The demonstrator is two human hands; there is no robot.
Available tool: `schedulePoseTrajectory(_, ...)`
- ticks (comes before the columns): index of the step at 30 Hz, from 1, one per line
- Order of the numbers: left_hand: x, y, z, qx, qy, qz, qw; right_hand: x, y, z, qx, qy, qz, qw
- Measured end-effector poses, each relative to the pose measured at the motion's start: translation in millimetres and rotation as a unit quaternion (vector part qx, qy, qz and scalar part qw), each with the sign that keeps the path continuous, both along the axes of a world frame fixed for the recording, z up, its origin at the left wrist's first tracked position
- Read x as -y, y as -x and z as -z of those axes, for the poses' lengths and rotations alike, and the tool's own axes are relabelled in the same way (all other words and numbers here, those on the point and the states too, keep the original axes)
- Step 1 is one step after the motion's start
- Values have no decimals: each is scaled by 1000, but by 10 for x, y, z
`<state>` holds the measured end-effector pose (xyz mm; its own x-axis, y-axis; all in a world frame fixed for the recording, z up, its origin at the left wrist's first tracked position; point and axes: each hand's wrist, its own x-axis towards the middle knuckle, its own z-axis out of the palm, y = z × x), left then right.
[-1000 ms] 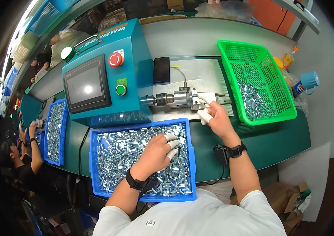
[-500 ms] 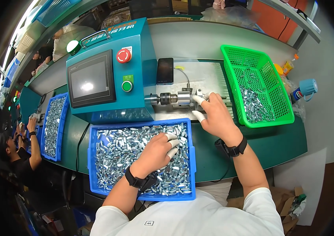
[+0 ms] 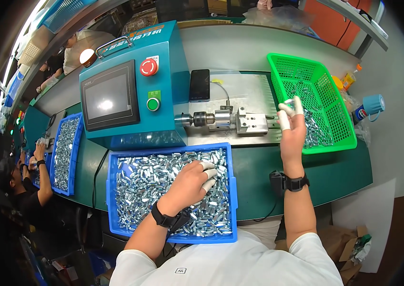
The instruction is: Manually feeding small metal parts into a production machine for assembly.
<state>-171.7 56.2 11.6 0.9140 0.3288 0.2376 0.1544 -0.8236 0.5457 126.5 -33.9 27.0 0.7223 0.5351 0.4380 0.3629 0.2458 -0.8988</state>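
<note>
My left hand (image 3: 190, 183) rests on small silvery metal pieces (image 3: 149, 190) heaped in a blue tray (image 3: 108, 190). Its fingers lie slightly apart in white finger cots; the thumb is hidden. My right hand (image 3: 291, 131), also in finger cots, is raised at the near left side of a green basket (image 3: 328, 151). A small shiny metal piece (image 3: 288, 101) shows at its fingertips. More such pieces lie in the basket. Left of this hand stands a metal clamping block (image 3: 252, 123), in line with a chuck (image 3: 203, 119) on the teal machine (image 3: 176, 71).
A screen (image 3: 109, 95), a red stop button (image 3: 149, 67) and a green button (image 3: 153, 104) sit on the machine. Behind the chuck lies a dark phone (image 3: 199, 86). A blue cup (image 3: 372, 106) stands right of the basket. Another person (image 3: 25, 183) works at the far left beside another blue tray (image 3: 64, 155).
My right hand has left the clamping block and moved right to the green basket. The lamp on the machine has turned from green to orange-white. My left hand has stayed in place.
</note>
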Motion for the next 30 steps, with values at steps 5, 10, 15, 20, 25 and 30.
schedulePoseTrajectory(5, 42, -13, -61, -18, -6, -6, 1000, 4, 242, 143, 2, -38, -40, 998)
schedulePoseTrajectory(10, 122, -67, -111, -35, -38, -17, 999, -66, 326, 368, -24, 24, -86, 996)
schedulePoseTrajectory(15, 130, -78, -19, -61, -8, -42, 997, -43, 282, 584, -17, 8, -60, 998)
schedulePoseTrajectory(20, 74, -44, 11, -67, 23, -47, 996, 0, 307, 629, 2, 20, -56, 998)
schedulePoseTrajectory(25, 72, -47, 5, -65, 9, -45, 997, 29, 331, 577, 22, 40, -66, 997)
schedulePoseTrajectory(30, 182, -82, -46, -55, -35, -73, 995, 28, 327, 605, 1, 36, -62, 997)
